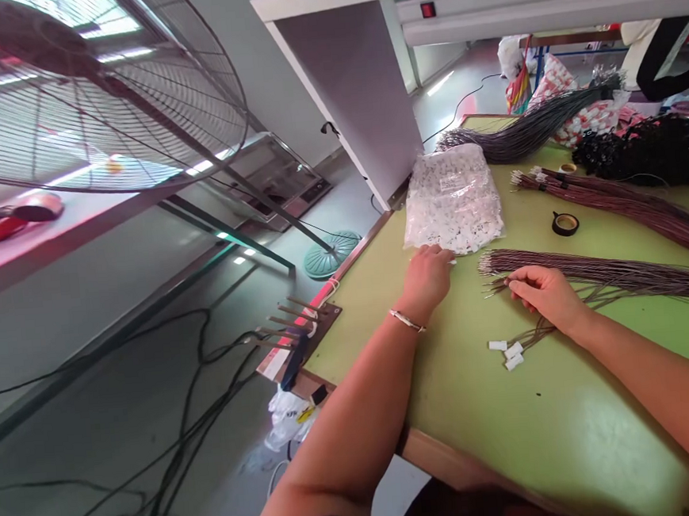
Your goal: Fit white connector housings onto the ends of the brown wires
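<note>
My right hand (pixel 541 294) pinches a few thin brown wires (pixel 498 283), their bare metal ends sticking out to the left. Just behind them lies a thick bundle of brown wires (pixel 596 266). Below my right hand, several brown wires end in white plastic connectors (pixel 514 350) on the green table. At the near edge of a clear plastic bag (pixel 453 198) full of small white connectors is my left hand (pixel 428 279), its fingers curled together. A small white connector (pixel 453 262) shows at its fingertips; the fingers partly hide it.
A roll of black tape (pixel 565 223) lies behind the brown bundle. Farther back are a second brown bundle (pixel 632 203), a grey wire bundle (pixel 525 132) and a black pile (pixel 652 150). A pegged rack (pixel 311 328) sits at the table's left edge. A large fan (pixel 99 94) stands at left.
</note>
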A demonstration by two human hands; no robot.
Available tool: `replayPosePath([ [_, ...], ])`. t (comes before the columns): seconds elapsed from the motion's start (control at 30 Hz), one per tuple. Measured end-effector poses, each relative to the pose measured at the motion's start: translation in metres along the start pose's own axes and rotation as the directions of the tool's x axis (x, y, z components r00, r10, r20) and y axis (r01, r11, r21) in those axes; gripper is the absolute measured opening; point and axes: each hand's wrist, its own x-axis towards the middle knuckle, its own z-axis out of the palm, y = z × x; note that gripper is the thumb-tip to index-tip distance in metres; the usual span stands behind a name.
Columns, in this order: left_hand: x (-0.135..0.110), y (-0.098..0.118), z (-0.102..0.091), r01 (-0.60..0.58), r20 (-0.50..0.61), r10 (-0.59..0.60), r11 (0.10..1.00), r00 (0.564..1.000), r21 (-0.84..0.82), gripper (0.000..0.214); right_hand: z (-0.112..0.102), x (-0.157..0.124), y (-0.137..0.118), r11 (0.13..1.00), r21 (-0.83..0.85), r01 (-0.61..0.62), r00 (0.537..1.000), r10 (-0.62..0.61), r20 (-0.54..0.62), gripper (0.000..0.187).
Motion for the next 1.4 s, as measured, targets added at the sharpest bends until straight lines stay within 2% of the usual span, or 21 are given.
replayPosePath([
  [0.17,-0.007,0.007,-0.006,-0.081,0.005,0.081,0.996,0.997,0.045,0.033,0.003,0.001,0.002,0.988,-0.119,0.094,0.994,-0.099,-0.040,0.019],
  [0.37,-0.011,0.008,-0.009,0.026,0.029,-0.022,0.993,0.999,-0.116,0.026,0.006,-0.001,0.003,0.997,-0.072,0.040,0.996,-0.046,-0.081,0.008],
  [0.57,-0.011,0.014,-0.012,0.102,0.032,-0.100,0.991,0.994,-0.081,0.024,0.006,-0.001,0.000,0.999,-0.033,0.027,0.997,-0.029,-0.074,0.005],
  [0.73,-0.009,0.019,-0.007,0.155,0.029,-0.153,0.986,0.988,-0.062,0.019,0.006,0.000,-0.001,1.000,-0.004,0.028,0.998,-0.028,-0.062,0.007],
  [0.83,-0.009,0.021,-0.006,0.167,0.021,-0.166,0.962,0.986,-0.218,0.017,0.005,0.000,-0.002,1.000,0.005,0.008,0.997,-0.008,-0.076,0.006],
  [0.9,-0.012,0.024,-0.007,0.245,0.066,-0.242,0.852,0.968,-0.463,0.014,0.004,-0.001,-0.003,1.000,0.006,0.006,0.997,-0.006,-0.077,0.006],
  [0.93,-0.014,0.027,-0.009,0.289,0.119,-0.274,0.745,0.954,-0.601,0.014,0.004,-0.001,-0.003,1.000,0.006,0.009,0.997,-0.008,-0.075,0.006],
  [1.0,-0.019,0.034,-0.011,0.364,0.262,-0.273,0.449,0.926,-0.816,0.018,0.003,-0.001,-0.004,1.000,0.011,0.013,0.997,-0.012,-0.080,0.007],
  [1.07,-0.023,0.043,-0.011,0.412,0.380,-0.189,0.177,0.906,-0.894,0.019,0.003,0.000,-0.004,1.000,0.023,0.015,0.996,-0.012,-0.093,0.007],
  [1.1,-0.025,0.047,-0.009,0.431,0.416,-0.150,0.088,0.897,-0.898,0.019,0.003,0.000,-0.004,1.000,0.025,0.018,0.995,-0.016,-0.096,0.007],
  [1.17,-0.027,0.053,-0.006,0.451,0.448,-0.099,0.012,0.889,-0.892,0.019,0.004,0.000,-0.003,0.999,0.004,0.033,0.995,-0.033,-0.096,0.007],
  [1.33,-0.028,0.055,0.001,0.403,0.398,-0.084,0.068,0.914,-0.913,0.016,0.007,-0.001,0.000,0.991,-0.106,0.085,0.993,-0.092,-0.070,0.008],
  [1.4,-0.028,0.055,0.000,0.426,0.420,-0.096,0.045,0.902,-0.904,0.014,0.008,-0.001,0.000,0.988,-0.115,0.103,0.992,-0.111,-0.062,0.010],
])
